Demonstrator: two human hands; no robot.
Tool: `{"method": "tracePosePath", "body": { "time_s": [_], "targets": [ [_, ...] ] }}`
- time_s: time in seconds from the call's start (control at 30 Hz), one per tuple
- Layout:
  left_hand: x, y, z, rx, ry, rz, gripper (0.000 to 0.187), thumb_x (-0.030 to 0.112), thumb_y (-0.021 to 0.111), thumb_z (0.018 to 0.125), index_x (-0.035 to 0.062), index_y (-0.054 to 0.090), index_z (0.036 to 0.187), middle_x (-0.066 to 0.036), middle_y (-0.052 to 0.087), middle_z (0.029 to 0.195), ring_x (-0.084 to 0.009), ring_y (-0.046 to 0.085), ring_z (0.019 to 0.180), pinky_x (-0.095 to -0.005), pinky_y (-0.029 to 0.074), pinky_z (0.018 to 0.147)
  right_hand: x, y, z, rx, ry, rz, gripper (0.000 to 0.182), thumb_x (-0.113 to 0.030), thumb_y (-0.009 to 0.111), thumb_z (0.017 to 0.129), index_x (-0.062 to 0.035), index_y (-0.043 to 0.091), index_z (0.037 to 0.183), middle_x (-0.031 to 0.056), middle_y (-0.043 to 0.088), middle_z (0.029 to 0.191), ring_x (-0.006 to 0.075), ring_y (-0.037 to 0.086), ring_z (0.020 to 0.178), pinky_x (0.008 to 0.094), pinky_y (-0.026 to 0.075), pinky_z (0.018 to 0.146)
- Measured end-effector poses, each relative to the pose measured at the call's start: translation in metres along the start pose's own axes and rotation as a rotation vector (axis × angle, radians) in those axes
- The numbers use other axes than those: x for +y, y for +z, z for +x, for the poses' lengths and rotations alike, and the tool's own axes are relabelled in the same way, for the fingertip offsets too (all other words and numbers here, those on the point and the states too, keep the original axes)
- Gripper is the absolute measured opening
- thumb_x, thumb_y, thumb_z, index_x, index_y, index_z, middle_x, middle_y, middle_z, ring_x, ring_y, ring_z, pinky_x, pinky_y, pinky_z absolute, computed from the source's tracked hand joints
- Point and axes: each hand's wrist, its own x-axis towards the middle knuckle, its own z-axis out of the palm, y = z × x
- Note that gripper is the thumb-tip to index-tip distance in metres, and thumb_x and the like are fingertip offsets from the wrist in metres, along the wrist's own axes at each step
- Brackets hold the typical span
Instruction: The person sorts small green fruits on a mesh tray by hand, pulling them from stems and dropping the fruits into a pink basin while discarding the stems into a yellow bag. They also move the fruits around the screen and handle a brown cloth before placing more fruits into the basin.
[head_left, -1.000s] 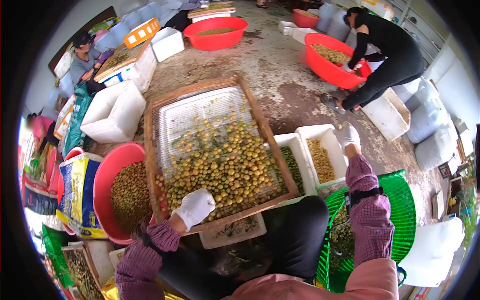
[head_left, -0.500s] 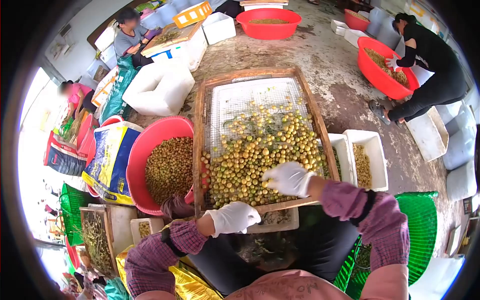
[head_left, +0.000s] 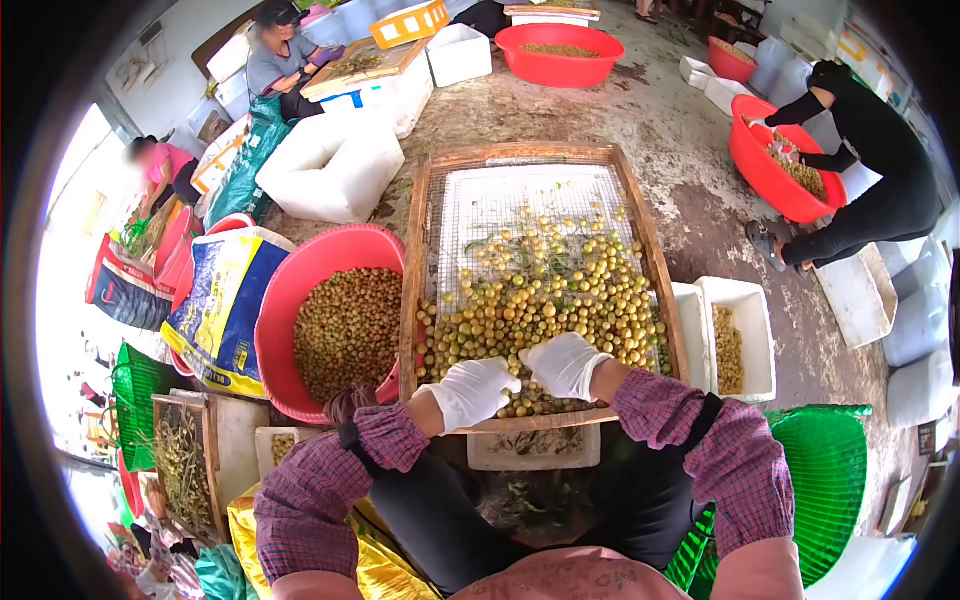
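Observation:
A wooden-framed wire-mesh sieve (head_left: 413, 290) lies in front of me, its near half covered with small round yellow-green fruits (head_left: 540, 315). Both my hands wear white gloves. Over the near left part of the sieve, my left hand (head_left: 470, 393) touches the fruits, its fingers pressed together and pointing right. Just to its right, my right hand (head_left: 567, 366) is among the fruits with fingers curled, its fingertips close to the left ones. What either hand may hold is hidden.
Left of the sieve stands a red tub (head_left: 275, 335) full of fruits; a white foam box (head_left: 765, 350) with fruits is on its right. A green basket (head_left: 825, 480) sits near my right knee. At the upper right, a person in black (head_left: 880, 140) bends over another red tub (head_left: 750, 165).
My left hand has moved from the sieve's near edge up onto the fruits. My right hand has shifted slightly left, bringing both close together. The person in black has both hands in the tub.

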Motion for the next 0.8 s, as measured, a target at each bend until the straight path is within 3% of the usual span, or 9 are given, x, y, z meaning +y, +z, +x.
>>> {"method": "tracePosePath", "body": {
  "time_s": [0.1, 0.23, 0.33, 0.43, 0.47, 0.5, 0.57, 0.67, 0.8],
  "targets": [
    [0.012, 0.003, 0.008, 0.014, 0.104, 0.215, 0.022, 0.015, 0.059, 0.082, 0.0096, 0.066, 0.102, -0.012, 0.062, 0.089, -0.0284, 0.064, 0.080, -0.0416, 0.052, 0.064, 0.007, -0.008, -0.003, -0.045, -0.003, -0.042, 0.021, -0.010, 0.063, 0.073, -0.0043, 0.064, 0.093, 0.0128, 0.067, 0.075, 0.0313, 0.067, 0.075, 0.0416, 0.052, 0.064],
    [0.018, 0.002, 0.017, -0.154, 0.058, 0.237, 0.019, 0.014, 0.060, 0.082, 0.0074, 0.065, 0.099, -0.011, 0.060, 0.091, -0.0288, 0.065, 0.078, -0.0416, 0.052, 0.060, 0.005, -0.006, -0.005, -0.070, -0.011, -0.064, 0.021, -0.014, 0.064, 0.072, -0.0045, 0.064, 0.091, 0.0133, 0.067, 0.074, 0.0315, 0.067, 0.073, 0.0416, 0.052, 0.064],
    [0.013, 0.002, 0.010, -0.074, 0.056, 0.165, 0.019, 0.013, 0.059, 0.082, 0.0059, 0.065, 0.099, -0.012, 0.061, 0.085, -0.0304, 0.065, 0.076, -0.0419, 0.052, 0.061, 0.009, -0.002, -0.006, -0.006, -0.016, -0.048, 0.022, -0.021, 0.064, 0.074, -0.0037, 0.064, 0.088, 0.0145, 0.066, 0.072, 0.0326, 0.066, 0.070, 0.0412, 0.052, 0.064],
    [0.001, 0.005, 0.006, -0.032, 0.122, 0.158, 0.017, 0.012, 0.060, 0.081, 0.0063, 0.066, 0.096, -0.012, 0.061, 0.080, -0.0311, 0.065, 0.073, -0.0419, 0.052, 0.059, 0.026, 0.004, -0.005, 0.166, 0.075, 0.411, 0.023, -0.024, 0.062, 0.077, -0.0031, 0.063, 0.088, 0.0147, 0.066, 0.071, 0.0298, 0.066, 0.066, 0.0409, 0.052, 0.066],
    [-0.006, 0.009, 0.006, -0.007, 0.171, 0.160, 0.017, 0.013, 0.060, 0.080, 0.0066, 0.067, 0.094, -0.012, 0.061, 0.078, -0.0313, 0.065, 0.070, -0.0418, 0.052, 0.058, 0.037, 0.010, -0.002, 0.184, 0.140, 0.883, 0.018, -0.019, 0.057, 0.082, -0.0026, 0.062, 0.087, 0.0125, 0.066, 0.069, 0.0215, 0.064, 0.061, 0.0372, 0.052, 0.061],
    [-0.006, 0.006, 0.004, -0.014, 0.168, 0.167, 0.015, 0.012, 0.059, 0.080, 0.0073, 0.067, 0.092, -0.012, 0.061, 0.077, -0.0314, 0.064, 0.070, -0.0417, 0.052, 0.057, 0.040, -0.011, -0.009, 0.025, 0.265, 1.273, 0.014, -0.013, 0.054, 0.084, -0.0023, 0.061, 0.089, 0.0104, 0.067, 0.075, 0.0146, 0.062, 0.058, 0.0323, 0.051, 0.053],
    [-0.007, 0.000, 0.000, -0.029, 0.162, 0.179, 0.013, 0.012, 0.058, 0.081, 0.0086, 0.068, 0.089, -0.011, 0.060, 0.074, -0.0315, 0.064, 0.069, -0.0415, 0.051, 0.056, 0.054, 0.002, -0.012, 0.139, 0.126, 1.810, 0.010, -0.012, 0.056, 0.086, -0.0045, 0.062, 0.089, 0.0091, 0.067, 0.083, 0.0122, 0.060, 0.059, 0.0270, 0.048, 0.047],
    [-0.003, -0.003, -0.008, -0.030, 0.121, 0.245, 0.015, 0.013, 0.056, 0.081, 0.0100, 0.069, 0.089, -0.009, 0.059, 0.068, -0.0312, 0.064, 0.066, -0.0406, 0.051, 0.056, 0.057, 0.004, -0.011, 0.248, 0.178, 1.781, 0.013, -0.015, 0.058, 0.088, -0.0024, 0.061, 0.091, 0.0097, 0.067, 0.086, 0.0124, 0.058, 0.054, 0.0265, 0.048, 0.046],
    [-0.008, 0.005, -0.011, -0.035, -0.001, 0.191, 0.018, 0.012, 0.053, 0.081, 0.0104, 0.070, 0.088, -0.010, 0.065, 0.076, -0.0302, 0.065, 0.067, -0.0389, 0.052, 0.061, 0.044, 0.011, 0.017, 0.249, 0.431, 1.246, 0.016, -0.021, 0.063, 0.088, -0.0054, 0.063, 0.090, 0.0057, 0.066, 0.080, 0.0137, 0.056, 0.057, 0.0283, 0.046, 0.053]
  ]
}}
